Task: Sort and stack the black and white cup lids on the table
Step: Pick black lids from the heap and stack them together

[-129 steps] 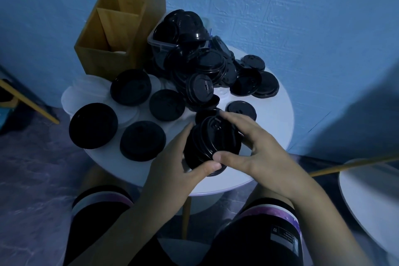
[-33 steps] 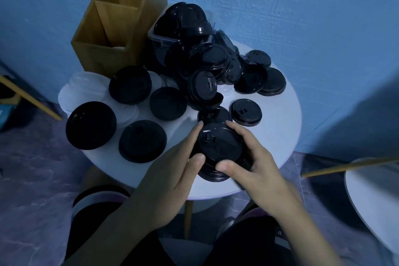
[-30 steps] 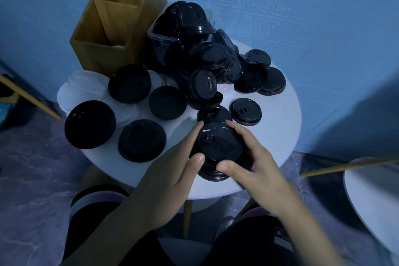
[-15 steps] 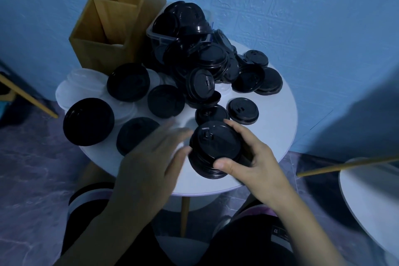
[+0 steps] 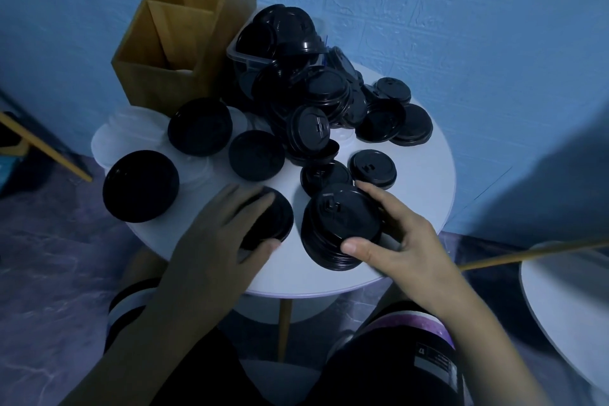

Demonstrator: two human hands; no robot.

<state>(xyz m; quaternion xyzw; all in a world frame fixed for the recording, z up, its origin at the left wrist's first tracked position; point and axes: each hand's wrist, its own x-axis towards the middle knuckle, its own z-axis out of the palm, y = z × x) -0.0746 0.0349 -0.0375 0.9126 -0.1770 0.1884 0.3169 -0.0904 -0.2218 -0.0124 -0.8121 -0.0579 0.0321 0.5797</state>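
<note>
A stack of black cup lids (image 5: pixel 342 224) stands on the round white table (image 5: pixel 425 181) near its front edge. My right hand (image 5: pixel 405 247) grips the stack, thumb on the near rim and forefinger over the far rim. Just left of the stack lies a single flat black lid (image 5: pixel 276 221). My left hand (image 5: pixel 217 234) lies over it with fingers spread and thumb at its near edge; the hand is blurred. A heap of loose black lids (image 5: pixel 316 105) fills the back of the table. White lids (image 5: pixel 131 128) sit at the left, partly under black ones.
A wooden divided box (image 5: pixel 184 26) stands at the back left, beside a clear plastic tub (image 5: pixel 240 56) heaped with black lids. Single black lids (image 5: pixel 141 186) lie across the left half. A second white table (image 5: pixel 566 300) and a wooden stick (image 5: pixel 527 254) are at the right.
My left hand has let go of the stack and moved left onto the flat black lid. My right hand has stayed on the stack, which now rests on the table.
</note>
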